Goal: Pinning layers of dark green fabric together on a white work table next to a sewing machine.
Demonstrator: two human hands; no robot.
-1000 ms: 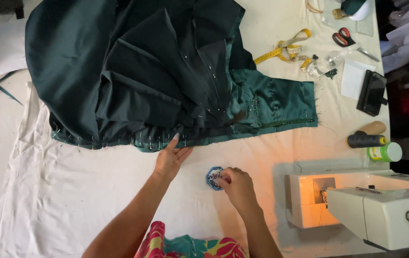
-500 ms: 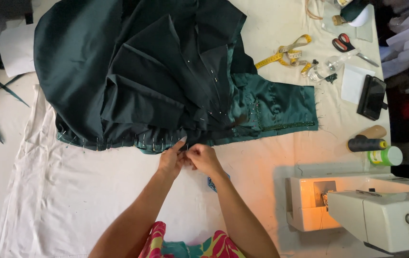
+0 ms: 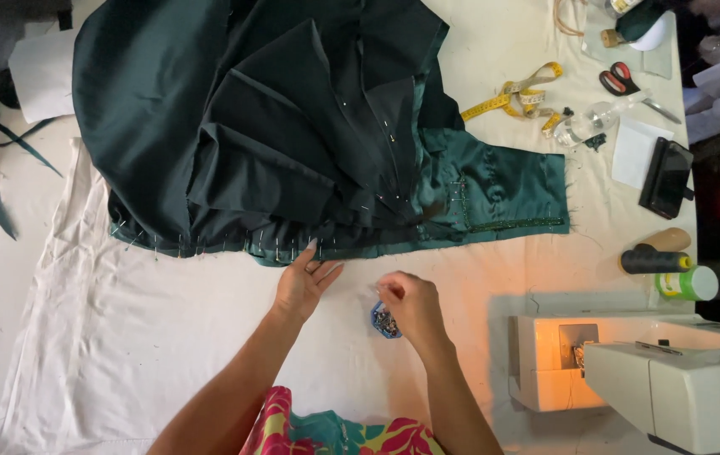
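Resting on the white sheet, the left hand lies flat with its fingers spread apart, the fingertips touching the pinned lower edge of the dark green dress, which is piled across the top of the sheet. The right hand is near this edge too, just over a small blue pin box, with its fingertips pinched together, on what I cannot tell. The dress looks soft, light and a little slippery, so it is probably best taken at the hem, between the pins.
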